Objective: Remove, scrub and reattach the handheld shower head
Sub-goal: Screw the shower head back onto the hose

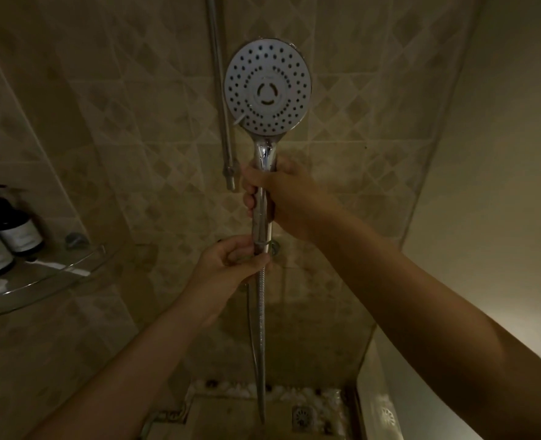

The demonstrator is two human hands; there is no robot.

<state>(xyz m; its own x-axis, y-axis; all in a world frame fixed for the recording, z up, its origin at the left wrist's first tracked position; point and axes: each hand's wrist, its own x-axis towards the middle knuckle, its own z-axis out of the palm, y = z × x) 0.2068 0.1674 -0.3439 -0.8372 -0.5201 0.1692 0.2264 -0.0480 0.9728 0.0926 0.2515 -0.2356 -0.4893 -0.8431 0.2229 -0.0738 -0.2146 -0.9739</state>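
Only the head view to go on here, so: the shower head (267,90) is off its bracket and held upright in front of the tiled wall, white spray face pointing back at the camera. The right hand (286,201) is wrapped around the chrome handle (262,201) about midway, fingers curled tight. My guess is that's to stop it spinning while the other hand works. The left hand (228,265) is just below, thumb and fingers pinching the hose nut (260,249) right where the handle ends and the hose (260,328) starts. Looks like the joint is being twisted, but I honestly can't tell if it's coming loose or going back on. The hose hangs almost straight down toward the floor, so there's slack and it isn't fighting the twist. Room-wise, the slide rail (221,106) is just beside the spray face on the left, close enough to knock if the head swings that way. The glass corner shelf (56,274) with a couple of dark bottles (12,233) is well off to the left, no issue for the elbow. Right side is a plain wall, apart from the forearm. Down below there's a floor drain (302,416) near the hose end, so a dropped washer could roll that way. Worth watching.
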